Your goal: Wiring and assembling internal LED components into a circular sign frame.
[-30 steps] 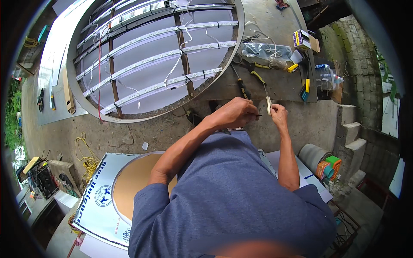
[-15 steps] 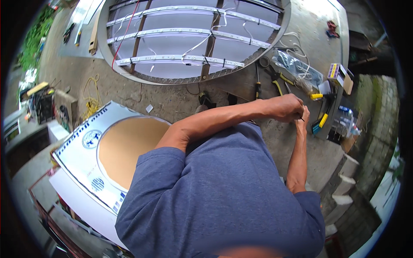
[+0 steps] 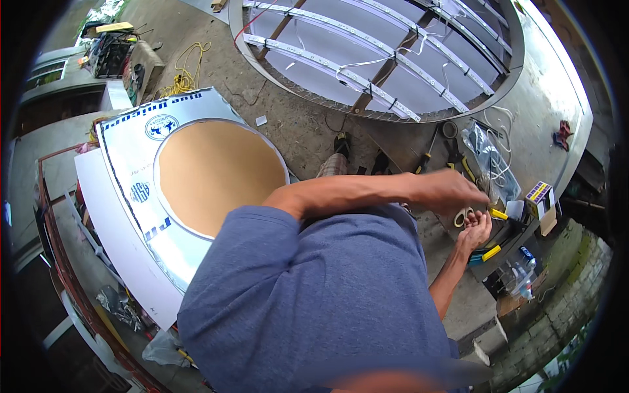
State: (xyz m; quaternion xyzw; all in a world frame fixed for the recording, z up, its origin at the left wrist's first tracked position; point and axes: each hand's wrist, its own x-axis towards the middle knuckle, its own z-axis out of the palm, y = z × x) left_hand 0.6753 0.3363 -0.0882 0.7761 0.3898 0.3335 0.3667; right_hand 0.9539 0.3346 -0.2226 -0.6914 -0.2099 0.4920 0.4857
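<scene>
My left arm reaches across to the right, and my left hand (image 3: 452,190) is smeared by motion, so its fingers and anything in them cannot be made out. Just below it is my right hand (image 3: 477,230), palm partly up with curled fingers. Whatever those fingers hold, if anything, is too small to name. A pair of scissors (image 3: 461,219) with pale handle loops shows right beside the right fingertips. Close by on the table are a yellow-handled tool (image 3: 498,214), black-and-yellow pliers (image 3: 468,168) and a clear plastic bag (image 3: 485,154) with white cable on it.
Ahead lies a large round frame (image 3: 288,85) with LED strips (image 3: 321,63) across it. Right of the bag stands a small open box (image 3: 539,196). A printed sheet (image 3: 128,160) with a tan disc (image 3: 219,173) is on the left, near coiled yellow rope (image 3: 183,78).
My view has swung, shifting the surroundings in the picture. My hands were together, with a small dark thing showing between them; now the left hand blurs above the right, whose palm has turned up.
</scene>
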